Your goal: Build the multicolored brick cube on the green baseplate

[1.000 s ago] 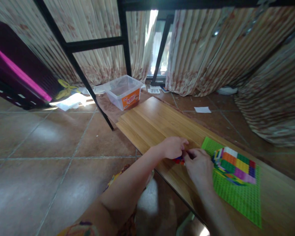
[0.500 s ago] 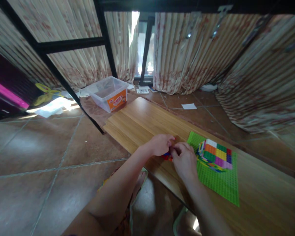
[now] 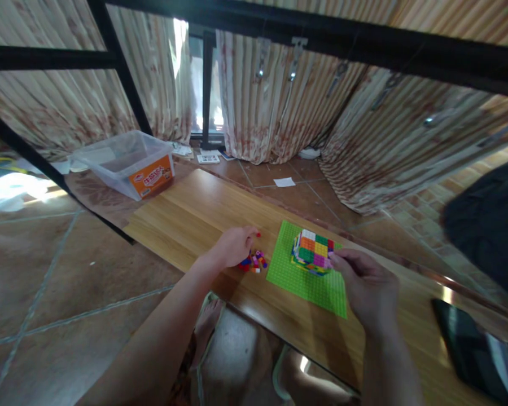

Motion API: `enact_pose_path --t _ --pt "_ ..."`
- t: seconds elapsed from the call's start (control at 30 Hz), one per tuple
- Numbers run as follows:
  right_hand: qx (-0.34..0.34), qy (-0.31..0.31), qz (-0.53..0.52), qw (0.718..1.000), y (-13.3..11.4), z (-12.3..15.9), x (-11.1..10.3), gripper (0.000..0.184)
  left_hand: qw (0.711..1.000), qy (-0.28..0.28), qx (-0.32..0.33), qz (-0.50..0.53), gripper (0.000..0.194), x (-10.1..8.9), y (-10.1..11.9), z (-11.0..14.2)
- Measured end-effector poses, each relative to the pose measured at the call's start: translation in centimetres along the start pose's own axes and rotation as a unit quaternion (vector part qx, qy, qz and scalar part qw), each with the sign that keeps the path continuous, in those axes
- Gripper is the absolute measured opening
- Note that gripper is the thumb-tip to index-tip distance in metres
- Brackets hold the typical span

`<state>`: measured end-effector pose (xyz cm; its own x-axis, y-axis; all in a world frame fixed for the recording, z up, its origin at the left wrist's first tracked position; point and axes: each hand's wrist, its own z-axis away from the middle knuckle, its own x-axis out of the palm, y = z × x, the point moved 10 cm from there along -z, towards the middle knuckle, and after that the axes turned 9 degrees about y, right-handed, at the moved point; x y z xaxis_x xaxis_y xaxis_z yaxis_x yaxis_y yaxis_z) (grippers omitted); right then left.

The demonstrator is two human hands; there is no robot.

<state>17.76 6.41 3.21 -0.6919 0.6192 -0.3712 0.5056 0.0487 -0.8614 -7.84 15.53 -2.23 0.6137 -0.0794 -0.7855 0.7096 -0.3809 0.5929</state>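
Note:
A green studded baseplate (image 3: 305, 282) lies on a wooden board (image 3: 186, 214). On it stands a block (image 3: 314, 251) built of many coloured small bricks. My right hand (image 3: 366, 285) is just right of the block, fingers pinched on a small brick that touches the block's right side. My left hand (image 3: 232, 246) rests on the board left of the plate, fingers curled over a little heap of loose coloured bricks (image 3: 254, 261); a red one shows at its fingertips.
A clear plastic tub (image 3: 125, 163) with an orange label stands on the floor beyond the board. Black metal bars (image 3: 122, 79) cross in front of striped curtains. A dark flat object (image 3: 469, 347) lies at the board's right end. Tiled floor spreads to the left.
My hands have come apart: the right one went from the loose bricks over to the block's right side. The left stayed at the heap. The view has swung right.

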Motion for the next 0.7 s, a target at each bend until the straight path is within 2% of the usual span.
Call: enact_pose_path --t 0.07,0.17,0.37,0.57,0.63,0.7 --pt "-0.008 -0.001 0.019 1.0 1.0 -0.5 -1.7 0.021 1.0 0.026 0.005 -0.016 0.034 -0.2 0.0 -0.2" --pt "-0.037 -0.02 0.063 0.997 1.8 -0.5 -2.6 0.02 0.998 0.048 0.024 -0.043 0.033 -0.1 0.4 -0.5" --pt "-0.117 -0.07 0.069 0.988 1.4 0.3 -0.9 0.019 0.994 0.039 0.073 -0.072 0.033 1.1 2.0 -0.7" --pt "-0.127 -0.072 0.109 0.983 1.5 0.3 -0.6 0.019 0.992 0.026 0.09 -0.079 0.034 2.0 2.4 -0.7" --pt "-0.126 -0.066 0.098 0.985 1.3 0.4 -0.9 0.018 0.992 0.029 0.091 -0.081 0.034 1.9 2.4 -0.8" --pt "-0.118 -0.087 0.068 0.987 0.9 1.0 -0.7 0.016 0.992 0.029 0.091 -0.084 0.034 1.9 2.3 -0.9"
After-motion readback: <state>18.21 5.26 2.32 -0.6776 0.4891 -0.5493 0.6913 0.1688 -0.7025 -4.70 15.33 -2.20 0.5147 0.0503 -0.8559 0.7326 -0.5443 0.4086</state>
